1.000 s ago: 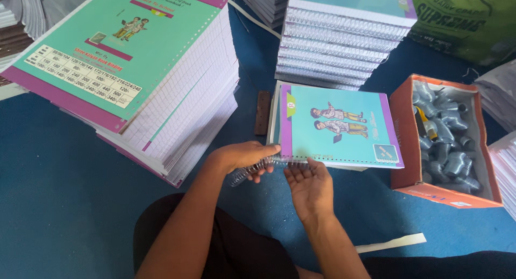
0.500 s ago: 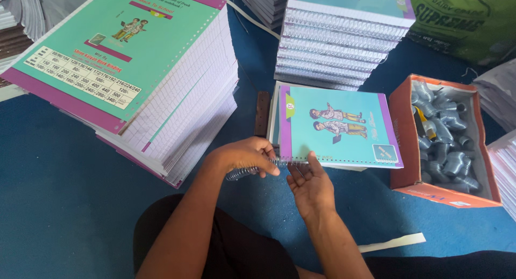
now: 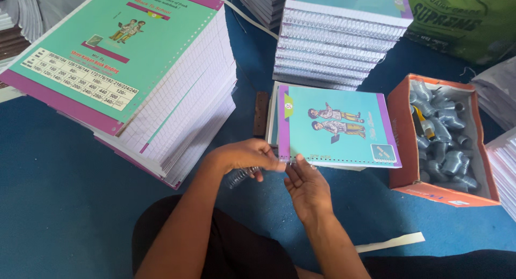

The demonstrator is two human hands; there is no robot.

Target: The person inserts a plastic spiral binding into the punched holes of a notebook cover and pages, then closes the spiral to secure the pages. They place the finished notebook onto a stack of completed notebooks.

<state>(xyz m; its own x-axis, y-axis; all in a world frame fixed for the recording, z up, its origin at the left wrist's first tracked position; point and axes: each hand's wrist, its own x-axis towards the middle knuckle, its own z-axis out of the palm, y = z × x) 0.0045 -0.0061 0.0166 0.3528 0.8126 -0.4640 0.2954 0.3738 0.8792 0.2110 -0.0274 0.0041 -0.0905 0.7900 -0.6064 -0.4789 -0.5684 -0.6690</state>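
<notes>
The left hand (image 3: 248,156) pinches a clear plastic spiral coil (image 3: 236,177) at the near edge of a teal illustrated notebook (image 3: 336,126); the right hand (image 3: 307,186), fingers loosely open, steadies that edge.

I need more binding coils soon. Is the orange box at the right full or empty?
Nearly full: the open orange box holds silvery coils piled close to its rim, plus one yellow-handled tool.
</notes>
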